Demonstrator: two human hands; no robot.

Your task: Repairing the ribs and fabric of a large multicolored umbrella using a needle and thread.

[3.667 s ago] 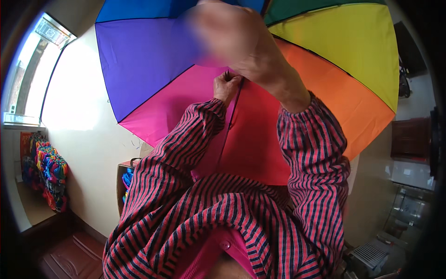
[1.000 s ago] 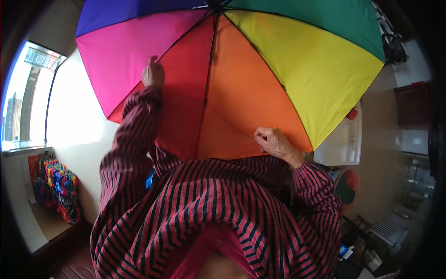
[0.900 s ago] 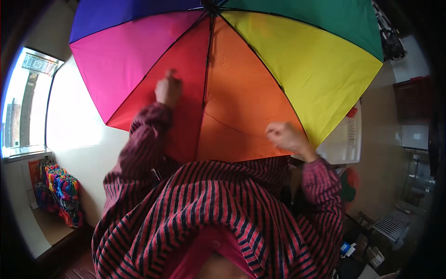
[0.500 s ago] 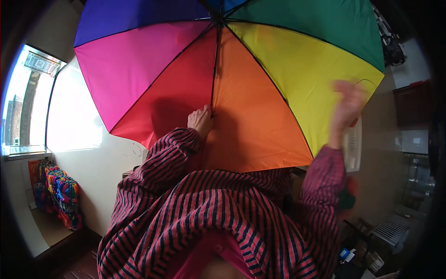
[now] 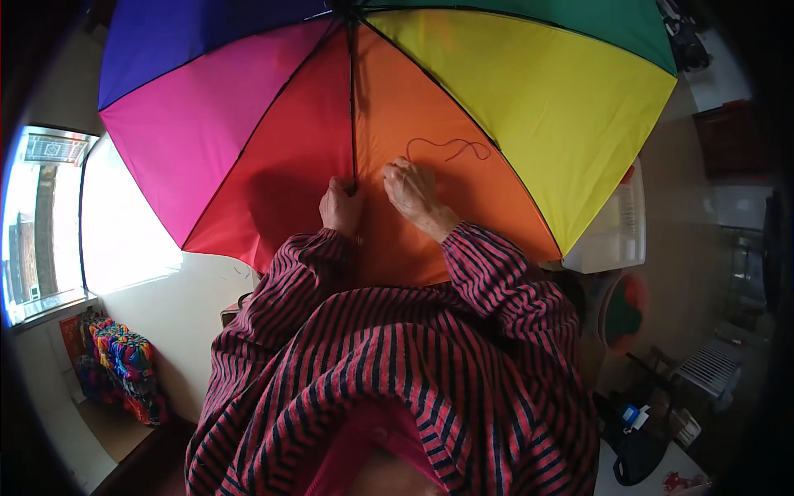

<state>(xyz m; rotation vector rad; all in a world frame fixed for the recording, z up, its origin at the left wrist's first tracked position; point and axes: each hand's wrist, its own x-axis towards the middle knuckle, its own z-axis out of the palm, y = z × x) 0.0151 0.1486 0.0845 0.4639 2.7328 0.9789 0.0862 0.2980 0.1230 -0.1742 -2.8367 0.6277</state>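
An opened umbrella in rainbow-coloured panels fills the upper view, its ribs meeting at the top. Along the seam between the red and orange panels runs a dark rib. My left hand is closed on the umbrella at that rib, fingers pinched on the cloth. Just to its right, my right hand is closed in a pinch in front of the orange panel. From its fingertips a loose red thread curls up and right. Whether a needle is in the pinch is too small to tell.
A clear plastic bin stands right of the umbrella, with a round tub of red and green stuff below it. A slatted stool is farther right. Bundles of multicoloured yarn sit at the left, below a bright window.
My right hand has come in from the far right, over the yellow panel, to beside my left hand, the thread trailing. The umbrella has shifted slightly left and up in view.
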